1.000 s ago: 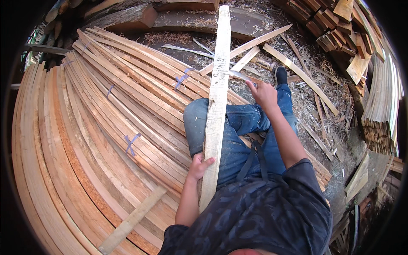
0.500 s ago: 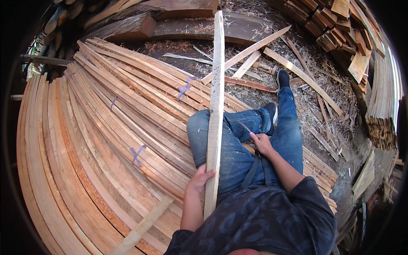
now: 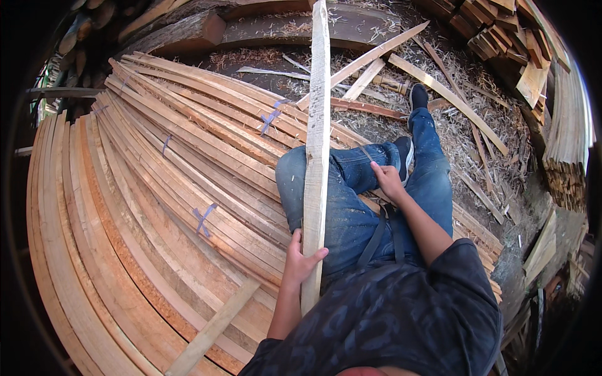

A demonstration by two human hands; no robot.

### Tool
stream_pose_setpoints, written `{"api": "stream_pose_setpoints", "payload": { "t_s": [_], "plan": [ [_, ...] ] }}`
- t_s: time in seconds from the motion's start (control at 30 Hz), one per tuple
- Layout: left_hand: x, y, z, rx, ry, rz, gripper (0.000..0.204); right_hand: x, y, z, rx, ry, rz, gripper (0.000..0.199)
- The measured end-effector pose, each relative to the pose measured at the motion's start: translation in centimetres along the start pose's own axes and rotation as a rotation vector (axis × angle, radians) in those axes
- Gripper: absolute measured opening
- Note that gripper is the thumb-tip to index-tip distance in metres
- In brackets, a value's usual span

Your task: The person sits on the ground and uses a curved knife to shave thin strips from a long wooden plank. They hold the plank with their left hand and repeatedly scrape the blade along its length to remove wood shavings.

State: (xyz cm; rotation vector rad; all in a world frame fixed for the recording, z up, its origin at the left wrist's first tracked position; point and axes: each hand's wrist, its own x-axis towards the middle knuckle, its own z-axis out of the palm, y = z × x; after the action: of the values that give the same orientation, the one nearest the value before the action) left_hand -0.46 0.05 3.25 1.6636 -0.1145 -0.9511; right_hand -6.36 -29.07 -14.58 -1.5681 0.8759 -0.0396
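A long, pale, rough-sawn wooden strip (image 3: 318, 113) lies lengthwise across my left thigh, its near end by my belly and its far end running out past the stacked wood. My left hand (image 3: 302, 258) is closed on its left edge near the close end, with the thumb over the top face. In my right hand (image 3: 389, 180), closed and held over my lap to the right of the strip, is a thin knife (image 3: 365, 153). Only its narrow blade shows, pointing forward and left, apart from the strip; the handle is hidden in the fist.
Beneath me and to the left spread long stacked strips (image 3: 182, 163), some tied with purple ties (image 3: 204, 219). A loose crosspiece (image 3: 213, 329) rests on them. Shavings and offcuts (image 3: 448, 103) litter the ground ahead right. Further stacks (image 3: 567, 138) stand at far right, heavy timbers (image 3: 301, 31) behind.
My right hand and the knife have moved forward, away from my body. The strip has shifted forward, and my left hand has slightly changed its hold on it.
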Motion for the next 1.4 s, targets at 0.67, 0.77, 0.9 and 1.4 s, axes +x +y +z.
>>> {"api": "stream_pose_setpoints", "payload": {
  "t_s": [0.67,0.77,0.9,1.4],
  "plan": [
    [1.1,-0.6,1.1,0.193,0.094,0.048,0.064,1.7,-12.5,-2.0,-0.847,0.105,-0.654,0.062],
    [1.3,-1.1,0.8,0.167,0.104,0.052,0.064,0.2,-12.5,-1.4,-0.745,0.062,-0.59,0.062],
    [1.4,-1.3,1.1,0.163,0.128,0.055,0.067,-4.6,-12.3,0.3,-0.74,-0.202,-0.659,0.063],
    [1.6,0.2,2.6,0.466,0.289,0.042,0.06,-2.5,-14.1,-1.0,-0.89,-0.185,-0.627,0.063]
  ]
}}
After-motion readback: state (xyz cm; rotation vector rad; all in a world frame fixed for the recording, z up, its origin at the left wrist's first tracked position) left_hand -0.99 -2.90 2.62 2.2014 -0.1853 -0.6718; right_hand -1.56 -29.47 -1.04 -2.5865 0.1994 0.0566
